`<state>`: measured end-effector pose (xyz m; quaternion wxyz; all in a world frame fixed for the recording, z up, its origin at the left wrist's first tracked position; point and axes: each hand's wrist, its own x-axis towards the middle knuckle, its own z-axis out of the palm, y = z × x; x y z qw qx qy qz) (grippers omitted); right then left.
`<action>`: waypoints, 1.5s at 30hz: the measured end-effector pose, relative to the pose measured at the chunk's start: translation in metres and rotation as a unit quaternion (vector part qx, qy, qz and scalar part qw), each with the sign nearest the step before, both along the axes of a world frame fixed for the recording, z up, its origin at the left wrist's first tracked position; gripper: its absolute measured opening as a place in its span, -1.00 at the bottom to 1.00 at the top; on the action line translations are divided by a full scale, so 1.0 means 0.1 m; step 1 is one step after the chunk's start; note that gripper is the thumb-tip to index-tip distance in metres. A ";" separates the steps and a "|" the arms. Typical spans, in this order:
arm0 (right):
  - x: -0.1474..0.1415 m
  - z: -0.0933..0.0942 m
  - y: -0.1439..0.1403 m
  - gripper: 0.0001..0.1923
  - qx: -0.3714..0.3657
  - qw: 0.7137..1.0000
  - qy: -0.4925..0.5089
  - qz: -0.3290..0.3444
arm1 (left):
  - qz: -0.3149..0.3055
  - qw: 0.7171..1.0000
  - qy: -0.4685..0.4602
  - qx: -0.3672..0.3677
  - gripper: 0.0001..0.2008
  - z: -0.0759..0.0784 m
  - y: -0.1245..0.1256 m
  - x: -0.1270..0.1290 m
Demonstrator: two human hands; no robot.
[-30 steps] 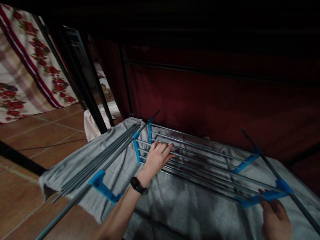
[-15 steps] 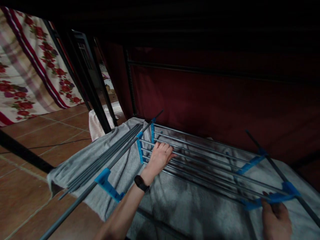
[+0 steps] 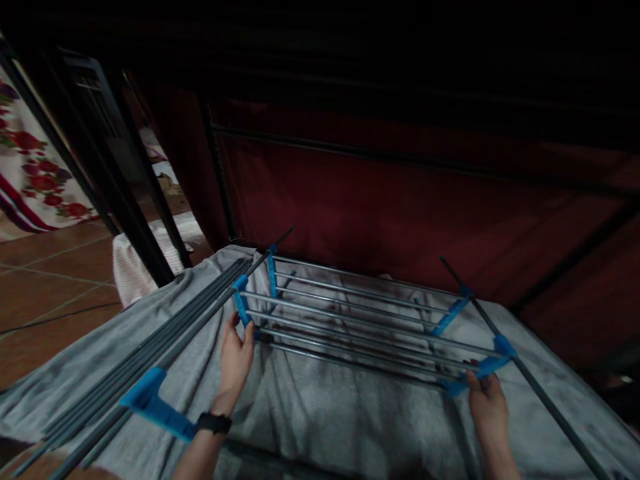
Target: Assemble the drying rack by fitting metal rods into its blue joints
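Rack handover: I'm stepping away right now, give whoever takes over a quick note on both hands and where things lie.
Left hand: gripping the near-left blue bracket of the rack.
Right hand: gripping the near-right blue bracket.
Rack: metal bars lying flat on the grey cloth, against the dark red fabric wall.
Left wing: its rods lie spread over the cloth, beside the left hand.
Done: both near corners held.
Left: I cannot tell whether the rack is seated or lifted.

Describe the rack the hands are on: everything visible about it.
The rack is a flat grid of parallel grey metal-looking rods joined by blue plastic brackets. It lies on a grey cloth in front of a dark red panel. The left hand grips its near-left bracket; the right hand holds the near-right one. A second rod section extends to the left.
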<state>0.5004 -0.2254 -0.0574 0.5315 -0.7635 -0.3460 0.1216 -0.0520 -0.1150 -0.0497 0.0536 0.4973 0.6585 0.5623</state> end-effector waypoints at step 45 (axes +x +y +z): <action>0.29 0.09 0.46 -0.53 -0.011 1.000 -0.017 -0.005 | -0.069 0.994 -0.047 -0.070 -0.91 0.20 0.36 0.25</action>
